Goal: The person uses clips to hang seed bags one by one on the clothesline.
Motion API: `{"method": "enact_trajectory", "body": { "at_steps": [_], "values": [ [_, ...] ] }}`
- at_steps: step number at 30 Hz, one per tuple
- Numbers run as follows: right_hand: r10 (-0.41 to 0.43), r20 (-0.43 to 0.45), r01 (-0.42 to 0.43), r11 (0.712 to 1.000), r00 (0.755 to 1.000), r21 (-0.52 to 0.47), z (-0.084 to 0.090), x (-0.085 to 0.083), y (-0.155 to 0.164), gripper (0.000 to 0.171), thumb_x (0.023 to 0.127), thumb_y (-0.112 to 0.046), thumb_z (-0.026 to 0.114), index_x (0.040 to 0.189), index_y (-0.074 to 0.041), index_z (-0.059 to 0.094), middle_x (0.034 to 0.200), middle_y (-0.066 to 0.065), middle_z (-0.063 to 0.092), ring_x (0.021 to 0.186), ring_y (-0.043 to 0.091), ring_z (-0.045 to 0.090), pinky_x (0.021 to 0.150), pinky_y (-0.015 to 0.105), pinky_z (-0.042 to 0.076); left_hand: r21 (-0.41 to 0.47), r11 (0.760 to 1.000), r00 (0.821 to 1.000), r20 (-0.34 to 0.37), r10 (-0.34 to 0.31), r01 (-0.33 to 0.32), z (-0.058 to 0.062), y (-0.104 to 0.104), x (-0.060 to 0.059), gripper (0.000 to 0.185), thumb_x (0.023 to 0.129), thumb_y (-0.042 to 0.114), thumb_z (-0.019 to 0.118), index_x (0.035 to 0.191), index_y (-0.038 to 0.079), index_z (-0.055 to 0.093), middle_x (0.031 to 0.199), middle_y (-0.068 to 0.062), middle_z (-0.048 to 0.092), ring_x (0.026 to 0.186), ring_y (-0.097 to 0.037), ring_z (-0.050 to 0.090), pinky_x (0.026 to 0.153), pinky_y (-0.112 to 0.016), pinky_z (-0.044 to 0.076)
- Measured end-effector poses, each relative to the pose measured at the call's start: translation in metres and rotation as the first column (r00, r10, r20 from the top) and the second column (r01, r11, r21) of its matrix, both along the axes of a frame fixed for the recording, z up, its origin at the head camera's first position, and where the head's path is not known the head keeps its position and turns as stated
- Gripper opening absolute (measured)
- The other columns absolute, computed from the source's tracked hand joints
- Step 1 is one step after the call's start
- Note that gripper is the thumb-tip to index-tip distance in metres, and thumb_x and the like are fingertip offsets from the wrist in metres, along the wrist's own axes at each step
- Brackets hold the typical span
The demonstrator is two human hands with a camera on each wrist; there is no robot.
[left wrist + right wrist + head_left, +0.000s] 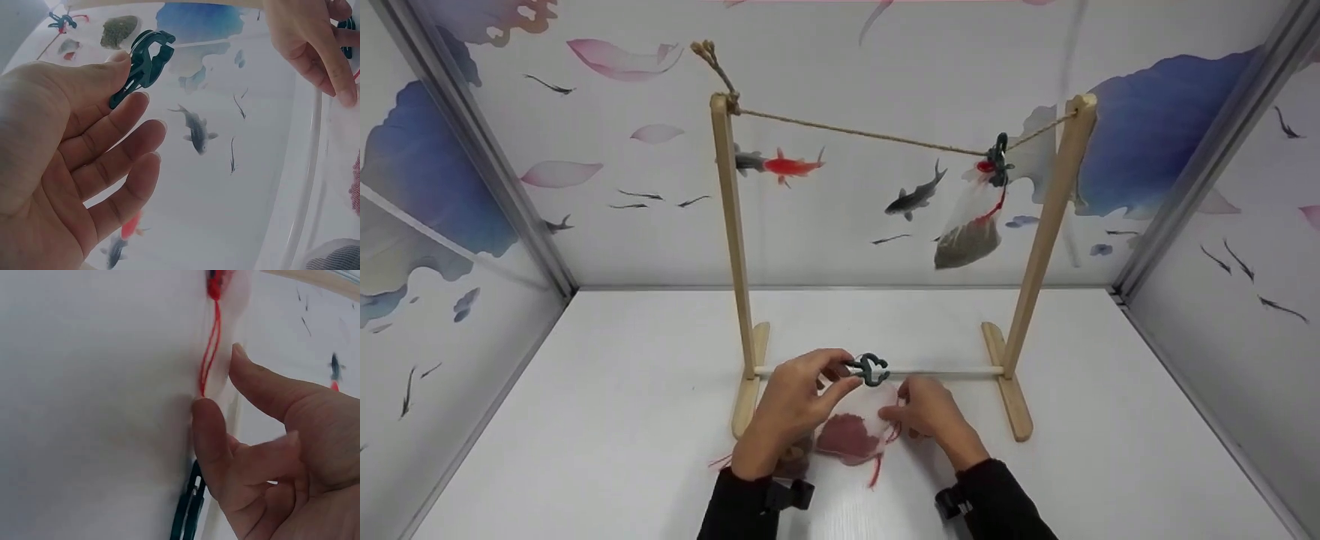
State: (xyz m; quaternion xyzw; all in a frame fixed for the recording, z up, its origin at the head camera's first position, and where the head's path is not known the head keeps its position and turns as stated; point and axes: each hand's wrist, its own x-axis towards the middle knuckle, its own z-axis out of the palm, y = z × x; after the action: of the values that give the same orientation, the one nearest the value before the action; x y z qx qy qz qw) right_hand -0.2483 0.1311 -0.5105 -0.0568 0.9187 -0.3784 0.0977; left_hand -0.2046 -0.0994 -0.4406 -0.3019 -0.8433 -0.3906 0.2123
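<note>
White tabletop (622, 420): your left hand (787, 409) pinches a dark green plastic clip (870, 369), your right hand (928, 412) grips a sheer red-stringed pouch (851, 439) below it; one pouch (969, 225) already hangs, this one remains unclipped

Left hand (791, 409) pinching, right hand (930, 412) fingers curled.

You get bright, even light with faint shadows on the table (585, 420), a sharp but edge-bent head view, and soft, close-up blur in both wrist views.
</note>
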Motion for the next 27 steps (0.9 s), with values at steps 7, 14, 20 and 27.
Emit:
{"method": "enact_trajectory", "body": {
  "at_steps": [7,14,20,27],
  "values": [
    [0.055,0.010,-0.055,0.998,0.998,0.043,0.002,-0.007,-0.002,0.030,0.085,-0.009,0.080,0.064,-0.006,0.059,0.053,0.003,0.058,0.045,0.013,0.053,0.042,0.024,0.038,0.001,1.000,1.000,0.005,0.029,-0.029,0.001,-0.002,0.000,0.025,0.094,0.024,0.076,0.110,0.006,0.071,0.086,0.003,0.071,0.077,-0.006,0.063,0.067,-0.028,0.054],
    [0.111,0.005,-0.111,0.990,0.994,0.084,0.008,-0.004,-0.003,0.038,0.085,0.000,0.075,0.060,-0.012,0.049,0.051,-0.003,0.049,0.044,0.010,0.046,0.043,0.023,0.035,0.008,1.000,1.000,0.019,0.021,-0.021,-0.001,-0.001,-0.001,0.025,0.094,0.025,0.075,0.110,0.007,0.071,0.086,0.002,0.072,0.076,-0.007,0.064,0.065,-0.038,0.057],
    [0.159,-0.013,-0.157,0.981,0.987,0.117,0.010,-0.003,-0.004,0.043,0.087,0.000,0.069,0.057,-0.014,0.042,0.051,-0.006,0.040,0.046,0.009,0.039,0.044,0.024,0.031,0.000,1.000,0.999,0.023,0.025,-0.025,-0.003,-0.001,-0.002,0.025,0.094,0.026,0.075,0.110,0.007,0.071,0.086,0.003,0.072,0.076,-0.006,0.064,0.065,-0.030,0.055],
    [0.212,-0.030,-0.207,0.969,0.977,0.135,0.010,-0.002,0.001,0.043,0.088,0.000,0.068,0.058,-0.014,0.040,0.052,-0.006,0.037,0.047,0.009,0.036,0.046,0.024,0.029,0.013,1.000,0.999,0.033,0.015,-0.016,-0.004,0.001,-0.001,0.026,0.093,0.025,0.076,0.110,0.006,0.071,0.087,0.003,0.072,0.076,-0.007,0.065,0.065,-0.034,0.057]
  ]
}}
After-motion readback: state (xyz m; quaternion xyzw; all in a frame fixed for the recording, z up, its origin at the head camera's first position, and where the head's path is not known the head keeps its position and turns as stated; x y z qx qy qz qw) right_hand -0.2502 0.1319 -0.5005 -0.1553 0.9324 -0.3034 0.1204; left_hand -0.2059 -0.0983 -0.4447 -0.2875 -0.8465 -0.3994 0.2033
